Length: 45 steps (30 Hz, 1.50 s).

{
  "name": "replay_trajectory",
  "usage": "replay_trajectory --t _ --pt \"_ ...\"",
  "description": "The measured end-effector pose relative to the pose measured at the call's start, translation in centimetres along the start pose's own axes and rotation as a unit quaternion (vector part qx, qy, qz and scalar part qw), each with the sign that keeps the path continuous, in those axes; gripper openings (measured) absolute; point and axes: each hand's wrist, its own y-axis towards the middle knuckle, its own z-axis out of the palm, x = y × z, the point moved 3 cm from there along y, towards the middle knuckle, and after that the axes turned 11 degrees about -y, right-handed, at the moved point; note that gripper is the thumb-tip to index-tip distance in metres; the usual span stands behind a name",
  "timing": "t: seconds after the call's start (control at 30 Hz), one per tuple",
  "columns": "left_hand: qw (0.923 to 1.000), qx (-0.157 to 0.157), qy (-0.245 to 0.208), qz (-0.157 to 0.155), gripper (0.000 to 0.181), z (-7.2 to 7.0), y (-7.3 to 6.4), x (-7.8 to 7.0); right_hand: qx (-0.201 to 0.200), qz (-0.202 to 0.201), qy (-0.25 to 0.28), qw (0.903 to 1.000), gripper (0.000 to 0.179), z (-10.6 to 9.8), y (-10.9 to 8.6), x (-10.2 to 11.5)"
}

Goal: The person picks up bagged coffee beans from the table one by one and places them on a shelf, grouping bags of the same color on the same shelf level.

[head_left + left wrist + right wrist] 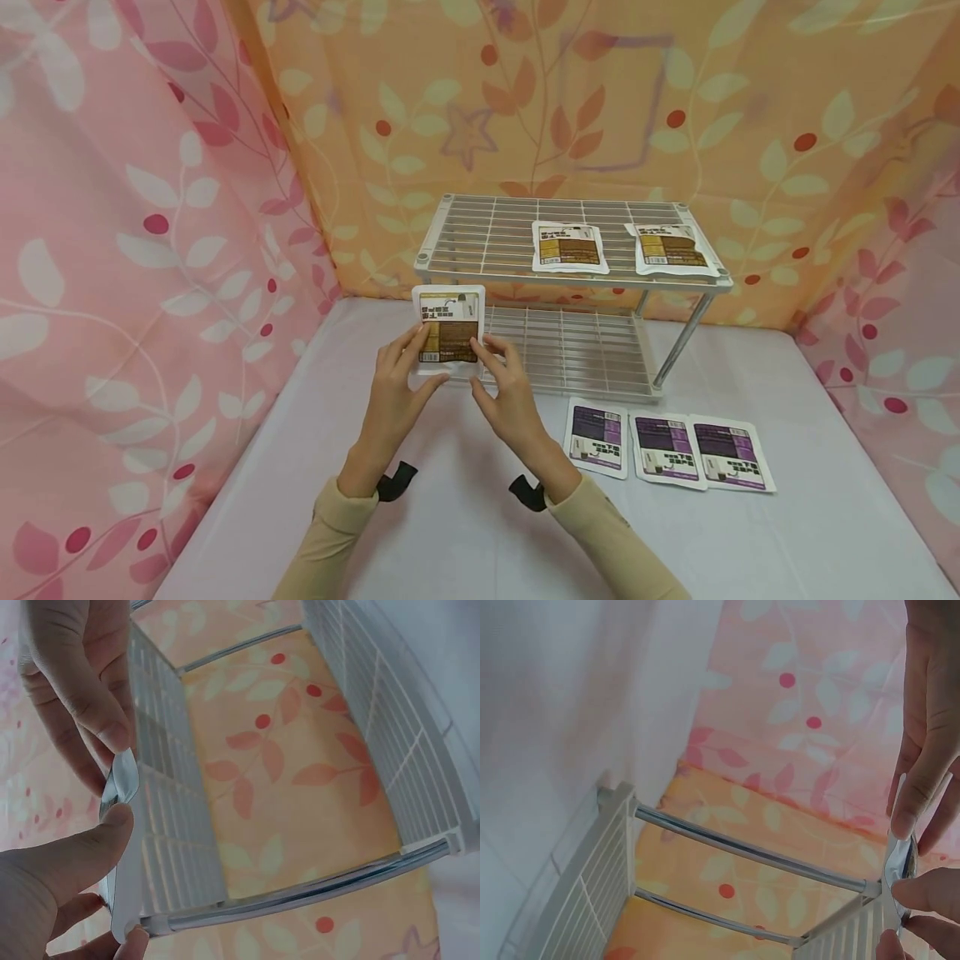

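A white-edged pouch (456, 333) with a brown and gold label is held up in front of the rack's left end. My left hand (396, 392) pinches its lower left part, fingers on the label side. On the opposite edge, my right hand (512, 402) pinches the same pouch. Seen edge-on in the left wrist view, the pouch (126, 780) has thumbs on one side and fingers on the other. The right wrist view shows the pouch (892, 870) upright, close to the upper shelf's end.
A two-tier white wire rack (487, 237) stands at the back. Two brown-label pouches, one mid-shelf (570, 248) and another pouch (672, 250) at right, lie on its top. Three purple-label pouches (667, 450) lie on the white table (480, 550). Floral cloth (465, 108) surrounds it.
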Motion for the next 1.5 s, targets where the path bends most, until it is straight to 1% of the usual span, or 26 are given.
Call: replay_trajectory --t 0.13,0.27,0.4,0.53,0.63,0.73,0.9,1.07,1.27,1.37,1.5 --pt "0.9999 -0.004 -0.005 0.011 0.076 -0.1 0.5 -0.5 -0.016 -0.01 0.004 0.9998 0.053 -0.5 0.4 0.0" --pt "0.9996 -0.013 -0.011 0.022 0.075 -0.1 1.2 -0.9 -0.032 -0.016 0.004 0.9993 0.048 -0.9 0.9 0.0" --pt "0.9992 -0.021 -0.019 0.029 0.072 -0.1 1.9 -1.1 -0.044 -0.018 -0.001 0.9989 0.046 -1.3 1.5 -0.2" --pt "0.9989 -0.021 -0.026 0.032 0.07 0.0 2.6 -1.3 -0.054 -0.022 0.005 0.9983 0.047 -1.6 2.0 -0.4" --pt "0.9987 -0.023 -0.029 0.034 0.069 -0.1 2.9 -1.4 -0.054 -0.028 0.008 0.9981 0.048 -1.7 2.3 -0.4" --pt "0.9985 -0.026 -0.029 0.04 0.068 -0.1 3.3 -1.5 -0.054 -0.038 -0.005 0.9978 0.048 -1.9 2.6 -0.4" --pt "0.997 -0.026 -0.036 0.063 0.067 -0.2 4.2 -1.8 -0.061 -0.05 -0.023 0.9966 0.048 -2.2 3.2 -0.4" --pt "0.9955 -0.024 -0.041 0.081 0.065 -0.2 5.0 -1.9 -0.065 -0.056 -0.027 0.9959 0.047 -2.7 4.0 -0.6" --pt "0.9947 -0.028 -0.036 0.092 0.059 -0.1 5.8 -1.7 -0.063 -0.06 -0.026 0.9959 0.043 -3.1 5.0 -0.8" --pt "0.994 -0.032 -0.039 0.097 0.055 -0.1 6.2 -1.6 -0.064 -0.068 -0.032 0.9951 0.043 -3.2 5.4 -0.9" --pt "0.9939 -0.032 -0.029 0.101 0.05 0.0 6.9 -1.6 -0.065 -0.078 -0.038 0.9941 0.043 -3.2 6.0 -1.1"
